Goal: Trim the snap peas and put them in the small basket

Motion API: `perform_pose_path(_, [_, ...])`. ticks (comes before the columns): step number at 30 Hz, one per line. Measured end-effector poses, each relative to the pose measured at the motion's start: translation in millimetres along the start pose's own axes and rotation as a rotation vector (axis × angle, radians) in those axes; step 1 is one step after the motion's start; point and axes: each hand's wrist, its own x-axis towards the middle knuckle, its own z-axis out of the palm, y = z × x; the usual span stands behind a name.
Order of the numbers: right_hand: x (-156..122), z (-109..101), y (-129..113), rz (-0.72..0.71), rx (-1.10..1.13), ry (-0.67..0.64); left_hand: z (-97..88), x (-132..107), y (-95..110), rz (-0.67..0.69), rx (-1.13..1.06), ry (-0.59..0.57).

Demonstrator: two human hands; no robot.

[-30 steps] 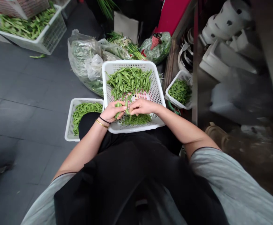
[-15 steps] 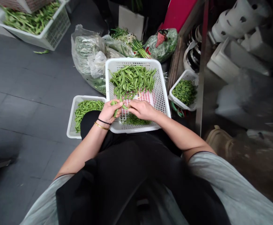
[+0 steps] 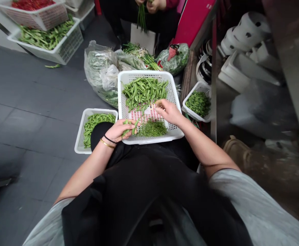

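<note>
A white slotted basket [image 3: 176,131] rests on my lap, with a heap of green pea pods [image 3: 144,90] at its far end and a small pile of thin green strings [image 3: 152,128] at its near end. My left hand [image 3: 119,130] is closed on a few pea pods [image 3: 129,125] over the basket's near left corner. My right hand [image 3: 169,111] reaches toward the heap, fingers pinched near a pod at its edge. To my left on the floor, a smaller white basket [image 3: 79,136] holds more pods.
A small white basket of green trimmings [image 3: 199,102] stands at the right. Plastic bags of greens [image 3: 102,70] lie beyond my basket. Far left are stacked baskets of pods and red chillies [image 3: 49,37]. Another person's hands [image 3: 153,5] hold green stalks at the top. Metal shelving rises on the right.
My right hand left the left hand and moved forward and right toward the pod heap. My left hand stayed near the basket's corner holding pods. The view tilted up slightly.
</note>
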Motion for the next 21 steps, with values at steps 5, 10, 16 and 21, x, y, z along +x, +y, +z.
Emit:
perform_pose_path(5, [-11.3, 12.0, -37.9, -0.37, -0.317, -0.303, 6.7, -1.0, 2.5, -0.015, 0.158, -0.107])
perform_pose_path(10, [-19.8, 23.0, -42.3, -0.406, 0.133, -0.396, 23.0, -16.2, 10.6, 0.186, 0.544, -0.126])
perform_pose_path(16, [-19.8, 47.7, -41.3, 0.041, 0.844, 0.061, 36.7, -1.7, 1.7, 0.596, 0.163, 0.262])
perform_pose_path(21, [-11.9, 29.5, 9.9, 0.109, 0.654, -0.372, -5.9, 15.9, 14.8, 0.721, -0.18, 0.557])
